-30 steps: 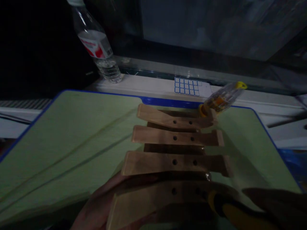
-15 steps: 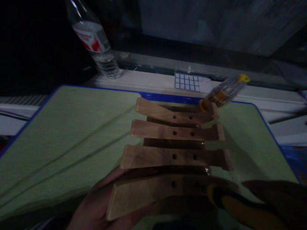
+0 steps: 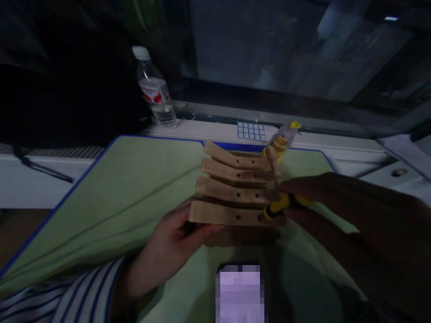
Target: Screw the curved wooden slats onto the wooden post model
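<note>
A wooden rack (image 3: 235, 188) of several slats with screw holes lies on the green mat (image 3: 128, 197). My left hand (image 3: 175, 242) is closed on the near left end of the nearest slat. My right hand (image 3: 323, 202) is wrapped round a yellow-and-black screwdriver (image 3: 279, 207), whose tip meets the right hole of the nearest slat. A second, clear-handled screwdriver (image 3: 283, 140) with a yellow cap leans on the rack's far right end.
A plastic water bottle (image 3: 155, 92) stands on the white ledge at the back left. A sheet with a blue grid (image 3: 251, 131) lies on the ledge behind the rack. A blurred rectangular patch (image 3: 239, 291) sits at the near edge. A window is behind.
The view has pulled back and up, so both hands and my striped sleeve show. The yellow screwdriver now points at the nearest slat's right hole.
</note>
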Demonstrator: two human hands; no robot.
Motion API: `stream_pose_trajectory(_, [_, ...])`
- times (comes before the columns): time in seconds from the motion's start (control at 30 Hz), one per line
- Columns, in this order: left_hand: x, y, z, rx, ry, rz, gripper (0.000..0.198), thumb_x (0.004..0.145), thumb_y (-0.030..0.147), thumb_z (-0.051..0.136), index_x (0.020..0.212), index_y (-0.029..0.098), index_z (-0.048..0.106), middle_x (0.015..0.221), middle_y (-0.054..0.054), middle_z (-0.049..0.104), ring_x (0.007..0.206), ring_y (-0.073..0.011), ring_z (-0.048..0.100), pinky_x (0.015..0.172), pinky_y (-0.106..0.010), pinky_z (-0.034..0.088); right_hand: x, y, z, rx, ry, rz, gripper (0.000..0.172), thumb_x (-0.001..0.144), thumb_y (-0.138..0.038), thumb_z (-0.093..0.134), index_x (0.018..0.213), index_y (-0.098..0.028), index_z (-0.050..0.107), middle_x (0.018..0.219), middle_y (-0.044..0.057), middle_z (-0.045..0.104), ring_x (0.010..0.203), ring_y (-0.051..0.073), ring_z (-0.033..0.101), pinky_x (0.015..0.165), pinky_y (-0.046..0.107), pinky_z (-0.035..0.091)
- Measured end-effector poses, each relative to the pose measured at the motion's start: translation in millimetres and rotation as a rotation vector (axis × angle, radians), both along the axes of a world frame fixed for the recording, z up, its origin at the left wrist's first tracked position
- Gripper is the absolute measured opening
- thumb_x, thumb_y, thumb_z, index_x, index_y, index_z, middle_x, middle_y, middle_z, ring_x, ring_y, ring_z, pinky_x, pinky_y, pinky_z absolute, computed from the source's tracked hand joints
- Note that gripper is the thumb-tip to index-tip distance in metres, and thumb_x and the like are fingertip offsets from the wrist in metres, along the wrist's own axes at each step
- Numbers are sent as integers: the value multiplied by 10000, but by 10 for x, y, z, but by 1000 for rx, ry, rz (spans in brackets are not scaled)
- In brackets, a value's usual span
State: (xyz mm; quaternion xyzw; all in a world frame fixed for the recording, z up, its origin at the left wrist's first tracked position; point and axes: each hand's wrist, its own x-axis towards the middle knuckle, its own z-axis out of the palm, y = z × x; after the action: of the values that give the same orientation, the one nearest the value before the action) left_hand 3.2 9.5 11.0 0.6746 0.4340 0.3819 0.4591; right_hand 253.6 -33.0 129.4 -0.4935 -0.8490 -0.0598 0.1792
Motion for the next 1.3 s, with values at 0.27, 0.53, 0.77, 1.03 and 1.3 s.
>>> stream_pose_trajectory(0.27, [40, 43, -14, 130, 74, 6, 178, 816, 346, 666, 851, 175, 698, 852, -32, 720, 768, -176, 657, 702, -279, 546, -90, -36, 11, 58, 1, 18, 187, 938, -239, 498, 1107, -201, 568, 987, 60, 715, 856, 190, 694, 717, 304, 577])
stream_pose_trajectory(0.53, [41, 68, -53, 103, 126, -18, 334, 826, 406, 656, 1069, 177, 651, 978, -56, 715, 871, -206, 664, 761, -315, 546, -114, 26, -23, 42, -42, 74, 204, 949, -266, 479, 1096, -150, 562, 1005, 107, 715, 882, 197, 690, 741, 303, 546])
stream_pose_trajectory(0.77, [45, 79, -89, 31, 17, -24, 436, 803, 444, 681, 1134, 170, 607, 1024, -65, 699, 894, -211, 660, 756, -321, 549, -192, 235, 252, -105, -453, 160, 202, 950, -292, 434, 992, -157, 579, 848, 65, 690, 686, 187, 645, 599, 300, 451])
stream_pose_trajectory(1.03, [63, 76, -64, -7, -2, -58, 342, 847, 431, 637, 1101, 202, 643, 1005, -20, 717, 888, -182, 656, 729, -264, 531, -271, 367, 277, -132, -522, 265, 138, 935, -236, 423, 956, -191, 552, 701, -4, 638, 537, 137, 549, 519, 293, 334])
stream_pose_trajectory(1.3, [66, 57, -100, -30, -42, -90, 333, 858, 388, 642, 1135, 203, 631, 1141, -25, 699, 999, -190, 644, 806, -270, 528, -213, 343, 154, -225, -416, 220, 79, 937, -255, 438, 957, -193, 484, 720, -18, 625, 565, 123, 565, 512, 265, 306])
